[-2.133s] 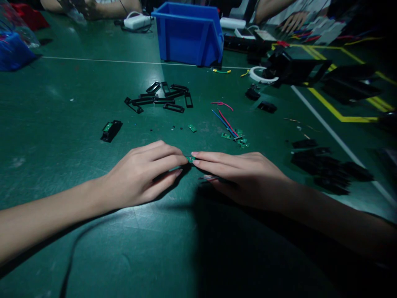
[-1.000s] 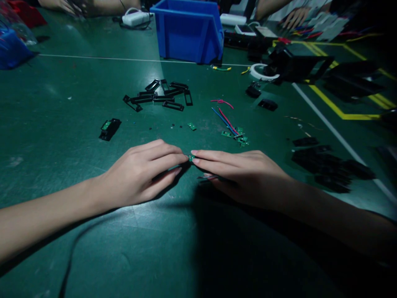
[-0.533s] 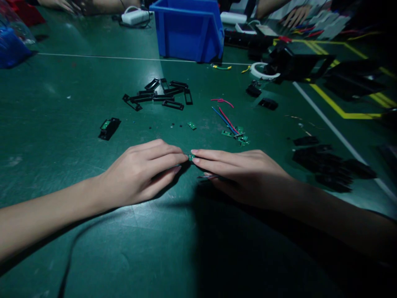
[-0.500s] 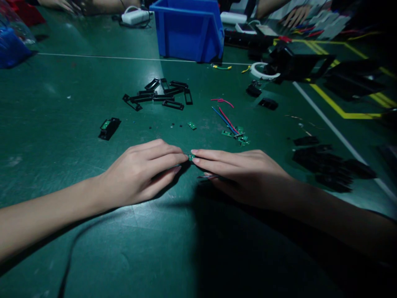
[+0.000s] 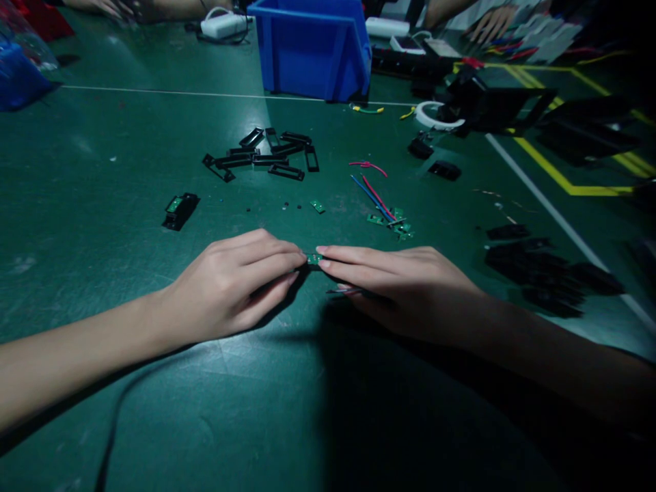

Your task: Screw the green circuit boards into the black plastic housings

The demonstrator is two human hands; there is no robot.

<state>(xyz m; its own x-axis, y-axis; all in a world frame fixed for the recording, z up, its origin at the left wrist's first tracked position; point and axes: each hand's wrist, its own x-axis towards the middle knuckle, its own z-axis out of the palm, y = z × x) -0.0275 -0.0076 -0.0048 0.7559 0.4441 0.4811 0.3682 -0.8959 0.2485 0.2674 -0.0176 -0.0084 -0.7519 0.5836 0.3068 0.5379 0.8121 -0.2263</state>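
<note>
Between my fingertips, low over the green table, is a small green circuit board point(image 5: 314, 260). My left hand point(image 5: 236, 283) pinches its left end, fingers closed together. From the other side, my right hand point(image 5: 404, 283) grips the right end with thumb hidden beneath. Thin wires point(image 5: 344, 291) stick out under the right hand's fingers; whether they join the board I cannot tell. Just beyond the hands lies a loose circuit board point(image 5: 317, 206). More boards point(image 5: 402, 229) sit in a small heap to its right, beside a red and a blue wire point(image 5: 373, 195).
Black rectangular frames point(image 5: 270, 160) are piled ahead. A black housing with a green board point(image 5: 180, 210) lies at left. A blue bin point(image 5: 312, 55) stands at the back. Black parts point(image 5: 538, 270) and a white ring point(image 5: 438, 116) lie to the right. Other people's hands point(image 5: 492, 26) show at the far edge.
My left fingertips have slid slightly left, so more of the circuit board shows between the hands. My right hand has barely moved.
</note>
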